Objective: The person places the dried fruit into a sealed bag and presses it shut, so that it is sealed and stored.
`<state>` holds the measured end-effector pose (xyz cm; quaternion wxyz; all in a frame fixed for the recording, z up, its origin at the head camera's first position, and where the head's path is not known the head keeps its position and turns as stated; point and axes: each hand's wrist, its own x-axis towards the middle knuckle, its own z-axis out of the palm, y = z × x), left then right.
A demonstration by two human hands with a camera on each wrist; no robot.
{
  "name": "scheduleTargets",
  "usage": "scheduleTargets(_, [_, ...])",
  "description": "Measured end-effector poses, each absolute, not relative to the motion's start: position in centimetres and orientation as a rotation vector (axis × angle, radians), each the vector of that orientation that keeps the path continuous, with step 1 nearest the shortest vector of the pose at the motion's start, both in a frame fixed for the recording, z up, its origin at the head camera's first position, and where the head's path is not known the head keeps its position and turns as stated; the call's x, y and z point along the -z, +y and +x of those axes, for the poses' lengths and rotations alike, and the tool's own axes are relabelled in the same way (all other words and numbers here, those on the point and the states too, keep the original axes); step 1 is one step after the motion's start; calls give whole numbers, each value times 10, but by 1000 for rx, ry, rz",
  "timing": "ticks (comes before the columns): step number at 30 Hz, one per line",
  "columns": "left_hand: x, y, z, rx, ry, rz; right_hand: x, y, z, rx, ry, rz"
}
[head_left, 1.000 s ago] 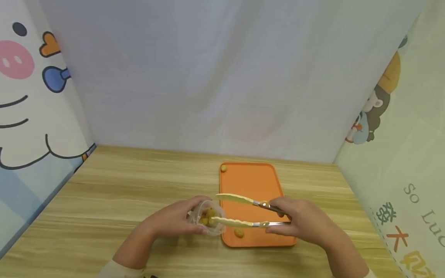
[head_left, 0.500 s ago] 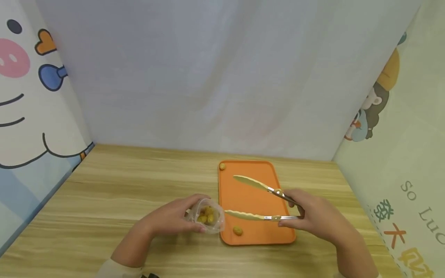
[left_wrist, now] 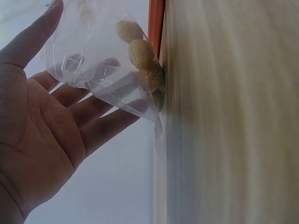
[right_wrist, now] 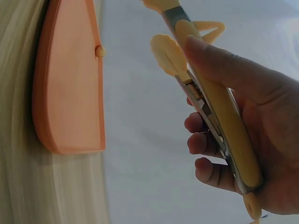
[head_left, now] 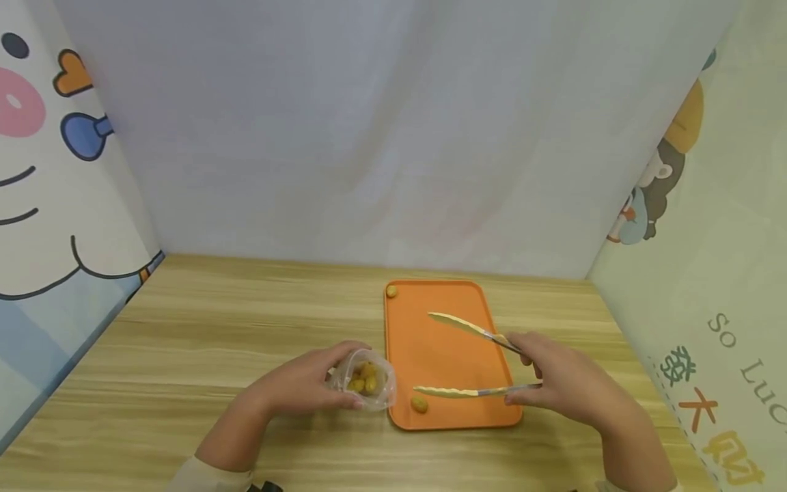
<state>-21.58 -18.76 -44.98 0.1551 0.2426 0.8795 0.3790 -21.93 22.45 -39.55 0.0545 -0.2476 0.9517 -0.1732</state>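
Observation:
My left hand (head_left: 301, 383) holds a clear plastic bag (left_wrist: 100, 35) from its left side, fingers and thumb spread around it and its mouth facing up. Several small yellow-brown oval pieces (left_wrist: 141, 53) lie in the bottom of the bag; their kind is unclear. My right hand (head_left: 568, 383) grips a pair of metal tongs (right_wrist: 224, 116) with cream-yellow tips and handle covers. The tongs' arms are spread apart above an orange tray (head_left: 439, 355), with nothing between them. One loose piece (head_left: 419, 404) lies at the tray's near left, another piece (head_left: 391, 292) in its far left corner.
The tray lies on a wood-grain table (head_left: 246, 314), just right of the bag. A pale curtain (head_left: 381, 137) hangs behind the table. Printed panels with cartoon figures stand at the left and right sides.
The tongs have drawn back to the right from over the bag's mouth, and their arms have spread wider. The left hand and bag stay almost in place.

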Motion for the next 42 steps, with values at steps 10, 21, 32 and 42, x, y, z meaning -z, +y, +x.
scheduleTargets(10, [450, -188, -215, -1092, 2515, 694, 400, 219, -215, 475, 2848, -730])
scheduleTargets(21, [452, -188, -216, -1090, 2510, 690, 409, 213, -213, 394, 2827, -739])
scheduleTargets(32, [452, -188, -215, -1092, 2514, 682, 408, 211, -212, 322, 2827, -855])
scheduleTargets(42, [451, -186, -215, -1075, 2528, 688, 407, 210, -213, 309, 2823, -911])
